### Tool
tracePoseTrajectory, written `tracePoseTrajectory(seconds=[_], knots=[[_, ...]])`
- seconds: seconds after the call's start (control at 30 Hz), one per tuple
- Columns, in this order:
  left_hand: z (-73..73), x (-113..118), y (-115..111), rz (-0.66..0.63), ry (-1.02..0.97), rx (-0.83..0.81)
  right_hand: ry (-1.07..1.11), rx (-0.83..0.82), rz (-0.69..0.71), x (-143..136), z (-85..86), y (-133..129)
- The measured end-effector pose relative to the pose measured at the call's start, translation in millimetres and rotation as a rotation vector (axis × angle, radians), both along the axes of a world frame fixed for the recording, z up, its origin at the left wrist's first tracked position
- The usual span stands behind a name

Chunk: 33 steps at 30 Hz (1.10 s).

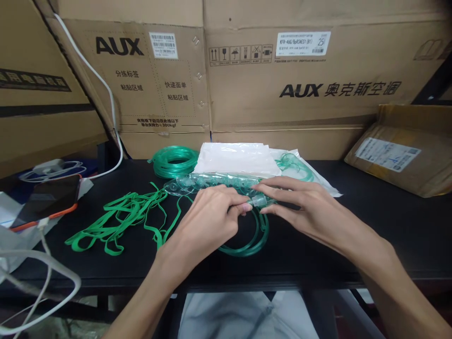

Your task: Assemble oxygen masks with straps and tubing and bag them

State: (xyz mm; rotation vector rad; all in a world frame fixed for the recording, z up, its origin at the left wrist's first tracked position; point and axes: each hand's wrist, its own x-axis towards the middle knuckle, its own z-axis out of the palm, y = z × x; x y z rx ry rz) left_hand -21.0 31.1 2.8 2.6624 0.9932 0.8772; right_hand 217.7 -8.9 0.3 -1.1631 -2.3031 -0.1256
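Together, left hand [208, 216] and right hand [303, 207] pinch the clear connector [257, 201].

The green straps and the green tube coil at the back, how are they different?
The green straps are flat bands, lying loose and tangled; the green tube coil is round tubing, wound in a neat ring. The straps are solid green; the coil looks see-through. The straps lie nearer the left hand; the coil lies by the boxes. Both rest on the black table.
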Motion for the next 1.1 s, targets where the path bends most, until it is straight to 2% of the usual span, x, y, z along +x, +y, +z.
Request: tracePoseTrajectory(seconds=[0.23,0.43,0.57,0.77,0.93,1.03,1.07,1.1], knots=[[-1.8,-0.4,-2.7,-0.004,0.021,0.110,0.048,-0.145,-0.019,-6.0,7.0,-1.7],[-1.8,-3.6,-1.1,-0.005,0.025,0.204,0.210,-0.340,-0.033,-12.7,12.0,0.2],[-0.2,-5.6,0.7,-0.006,0.049,0.166,0.250,-0.431,-0.056,-13.3,11.6,1.8],[6.2,-15.2,-2.6,-0.006,0.098,-0.051,0.222,-0.335,-0.046,-8.1,11.8,2.7],[7.6,-35.0,-11.5,0.068,0.152,-0.223,0.217,-0.223,-0.108,9.8,5.9,5.3],[0.2,-46.8,-21.7,0.097,0.212,-0.233,0.310,-0.101,-0.177,12.4,-5.4,-17.8],[-3.9,-49.9,-25.8,0.096,0.228,-0.226,0.385,-0.070,-0.169,10.2,-10.6,-30.9],[-8.7,-52.4,-29.8,0.089,0.243,-0.212,0.451,-0.127,-0.100,6.6,-16.4,-45.9]])
